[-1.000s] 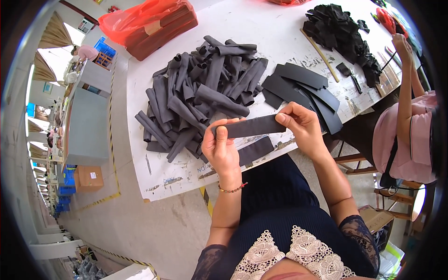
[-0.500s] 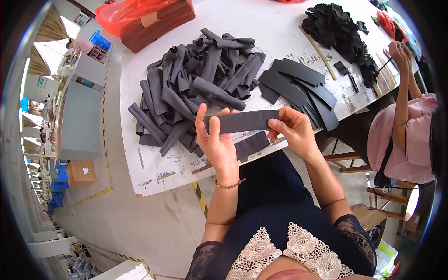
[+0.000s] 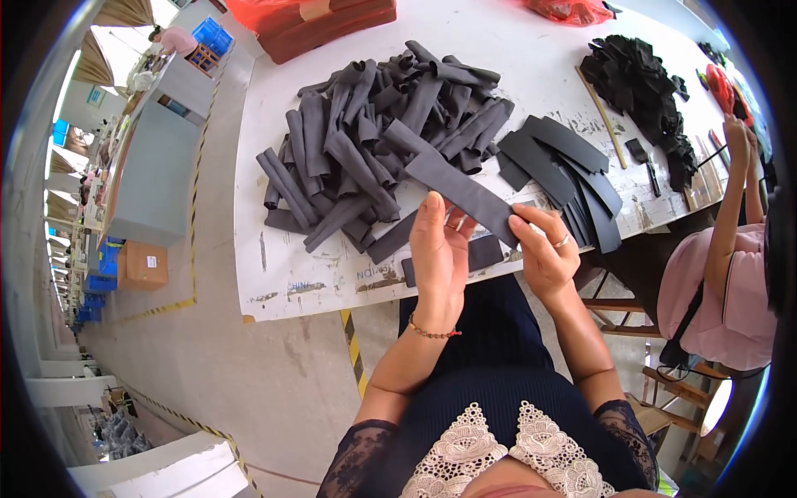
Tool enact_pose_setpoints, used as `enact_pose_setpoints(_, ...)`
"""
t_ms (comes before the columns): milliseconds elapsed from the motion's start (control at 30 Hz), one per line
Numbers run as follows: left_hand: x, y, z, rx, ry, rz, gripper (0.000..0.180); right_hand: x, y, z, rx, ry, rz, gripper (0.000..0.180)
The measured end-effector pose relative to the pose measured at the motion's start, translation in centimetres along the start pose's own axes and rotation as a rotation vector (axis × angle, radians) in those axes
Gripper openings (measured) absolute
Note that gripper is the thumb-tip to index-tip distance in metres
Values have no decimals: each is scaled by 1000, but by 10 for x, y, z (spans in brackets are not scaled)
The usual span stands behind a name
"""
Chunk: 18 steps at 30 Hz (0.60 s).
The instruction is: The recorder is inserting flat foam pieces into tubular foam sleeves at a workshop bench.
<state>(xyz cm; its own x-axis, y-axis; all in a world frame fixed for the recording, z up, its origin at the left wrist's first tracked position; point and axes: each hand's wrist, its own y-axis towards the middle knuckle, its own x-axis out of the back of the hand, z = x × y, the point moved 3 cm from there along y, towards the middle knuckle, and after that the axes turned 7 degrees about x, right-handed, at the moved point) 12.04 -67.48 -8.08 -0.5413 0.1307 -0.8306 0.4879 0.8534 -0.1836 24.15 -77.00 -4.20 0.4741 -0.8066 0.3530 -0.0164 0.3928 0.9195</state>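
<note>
Grey cloth strip, one, was pinched at its four-o'clock end between thumb and fingers of the right hand, held slanting toward ten o'clock above the white table; the left hand was against its lower edge, thumb raised, its grip impossible to tell. Around the strip lay: at ten o'clock, a pile of grey rolls; toward three, flat black pieces and a brush; at two, a black heap.

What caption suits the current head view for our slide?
Right hand pinches a dark grey strip by one end, left hand at its edge, near heaped grey pieces on a white table.
</note>
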Motion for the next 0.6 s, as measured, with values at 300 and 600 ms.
enact_pose_setpoints(300, 7, -3, -18, -146, 301, -114, 16, 12, -11, -4, 28, 111, 334, 40)
enact_pose_setpoints(600, 5, -10, -12, -165, 418, 14, 20, -5, -37, -2, -1155, 867, 206, 19)
